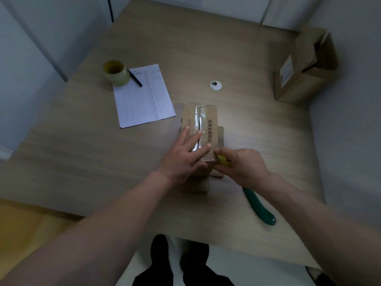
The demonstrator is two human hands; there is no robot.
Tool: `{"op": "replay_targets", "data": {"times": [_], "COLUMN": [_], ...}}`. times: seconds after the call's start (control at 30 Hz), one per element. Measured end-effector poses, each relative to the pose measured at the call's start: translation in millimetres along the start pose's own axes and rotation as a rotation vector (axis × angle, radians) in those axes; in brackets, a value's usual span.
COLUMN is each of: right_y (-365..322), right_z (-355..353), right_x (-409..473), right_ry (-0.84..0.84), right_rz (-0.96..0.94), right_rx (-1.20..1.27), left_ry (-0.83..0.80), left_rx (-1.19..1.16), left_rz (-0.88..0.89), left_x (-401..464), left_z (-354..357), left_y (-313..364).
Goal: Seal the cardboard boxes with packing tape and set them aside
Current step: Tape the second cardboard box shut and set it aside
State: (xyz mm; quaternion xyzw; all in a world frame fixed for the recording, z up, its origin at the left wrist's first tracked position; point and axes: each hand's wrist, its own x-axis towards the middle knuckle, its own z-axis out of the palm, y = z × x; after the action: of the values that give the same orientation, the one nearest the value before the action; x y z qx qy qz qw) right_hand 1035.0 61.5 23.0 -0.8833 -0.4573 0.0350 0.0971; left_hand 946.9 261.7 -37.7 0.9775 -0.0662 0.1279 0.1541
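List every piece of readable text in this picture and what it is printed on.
"泡沫全部取出": printed on the right top flap of the cardboard box under the hands.
Left flap print: blurred, partly covered.
Sheet of paper: table entries too small.
Label on far box: too blurred.

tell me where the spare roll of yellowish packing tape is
The yellowish packing tape roll stands at the far left of the wooden table, on the corner of the white printed sheet, beside the black pen.
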Motion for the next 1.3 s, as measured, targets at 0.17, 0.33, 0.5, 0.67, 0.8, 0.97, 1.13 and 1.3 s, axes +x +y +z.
{"op": "replay_targets", "data": {"times": [0.17, 0.33, 0.5, 0.67, 0.8, 0.97, 1.13, 1.3], "right_y": [2.2, 4.0, -4.0, -3.4, -3.6, 3.3, 4.5, -4.2], "right_z": [-8.0, -10.2, -1.8, 3.0, 2.8, -5.8, -28.3, -36.1], "right_x": [-4.7, -20.5, -29.7, -32.1, -32.5, -38.3, -32.0, -26.3], "right_ry": [-0.171, -0.306, -0.349, -0.318, -0.297, -0.355, -0.381, -0.191], "right_rz": [0.087, 0.093, 0.098, 0.125, 0.198, 0.255, 0.166, 0.040], "right_rx": [0.119, 0.274, 0.420, 0.496, 0.534, 0.599, 0.150, -0.063], "left_ry": [0.002, 0.007, -0.073, -0.152, -0.248, -0.211, -0.164, -0.257], "left_rx": [0.011, 0.045, 0.157, 0.042, 0.020, 0.003, -0.061, 0.008], "left_rz": [0.078, 0.059, -0.063, 0.085, 0.140, 0.198, 0.240, 0.163], "left_x": [-4.0, -22.1, -32.7, -3.1, -1.0, 7.2, 15.3, 23.9], "left_z": [-3.3, -15.2, -39.0, -35.7, -34.1, -35.7, -35.4, -28.6], "left_y": [-10.3, -1.1, 32.1, 43.0, 38.9, 38.8, 42.6, 45.0]}}
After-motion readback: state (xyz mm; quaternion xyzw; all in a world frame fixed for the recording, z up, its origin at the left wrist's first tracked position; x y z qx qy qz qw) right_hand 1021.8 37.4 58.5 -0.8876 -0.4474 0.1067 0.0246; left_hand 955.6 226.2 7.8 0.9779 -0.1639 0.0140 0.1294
